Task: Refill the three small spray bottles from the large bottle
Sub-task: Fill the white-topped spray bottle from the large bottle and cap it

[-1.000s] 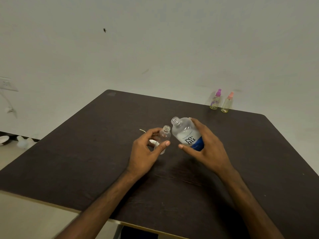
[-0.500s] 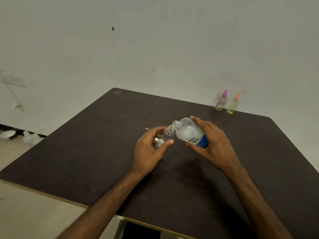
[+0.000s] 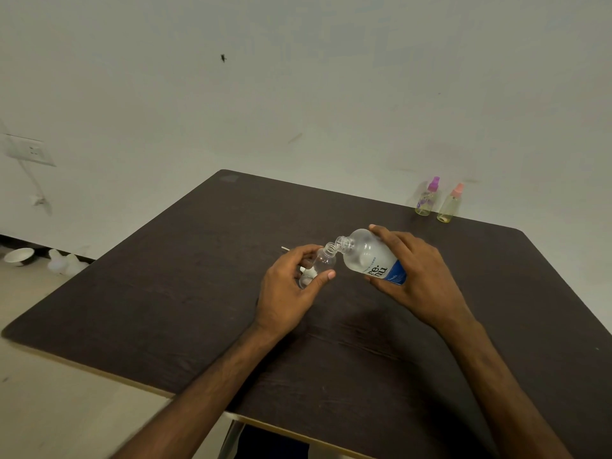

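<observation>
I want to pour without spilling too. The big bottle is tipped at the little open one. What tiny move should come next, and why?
Probably the right hand should tip the large bottle a touch further. Its open mouth sits right at the neck of the small bottle, which the left hand holds, and no stream shows between them.

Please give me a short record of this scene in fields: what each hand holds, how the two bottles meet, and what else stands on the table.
left hand: grips the small open bottle, tilted
right hand: grips the large bottle, uncapped, tipped so its mouth meets the small bottle's mouth
liquid flow: cannot tell
far edge: purple-capped spray bottle and pink-capped spray bottle, upright, side by side, caps on
surface: dark table
</observation>
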Demonstrator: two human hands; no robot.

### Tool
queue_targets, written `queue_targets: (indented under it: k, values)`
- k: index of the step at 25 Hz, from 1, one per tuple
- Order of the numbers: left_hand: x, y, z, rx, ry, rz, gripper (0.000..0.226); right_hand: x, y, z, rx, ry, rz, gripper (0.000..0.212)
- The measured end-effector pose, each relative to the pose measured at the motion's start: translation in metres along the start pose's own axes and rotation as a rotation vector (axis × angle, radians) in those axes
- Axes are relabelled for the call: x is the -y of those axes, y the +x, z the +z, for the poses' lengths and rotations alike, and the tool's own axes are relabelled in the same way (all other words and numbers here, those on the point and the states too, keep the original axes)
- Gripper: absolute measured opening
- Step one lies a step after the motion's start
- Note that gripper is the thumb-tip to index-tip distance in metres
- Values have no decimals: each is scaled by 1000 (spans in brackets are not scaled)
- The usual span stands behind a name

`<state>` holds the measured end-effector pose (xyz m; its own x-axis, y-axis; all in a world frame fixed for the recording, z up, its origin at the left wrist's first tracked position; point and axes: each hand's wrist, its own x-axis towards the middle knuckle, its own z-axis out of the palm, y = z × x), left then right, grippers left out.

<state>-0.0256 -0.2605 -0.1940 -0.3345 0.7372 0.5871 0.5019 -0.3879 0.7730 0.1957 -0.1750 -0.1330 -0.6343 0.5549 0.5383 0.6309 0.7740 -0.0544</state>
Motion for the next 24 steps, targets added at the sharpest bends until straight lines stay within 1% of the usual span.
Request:
queue_targets:
  k: [11,24]
  values:
    - [3,-1,1,0,33,-3,41,-7,7,-5,49,-55,-29,88]
    - [4,-1,2,1,62,-9,42,-9,11,-11,49,-126,-67,85]
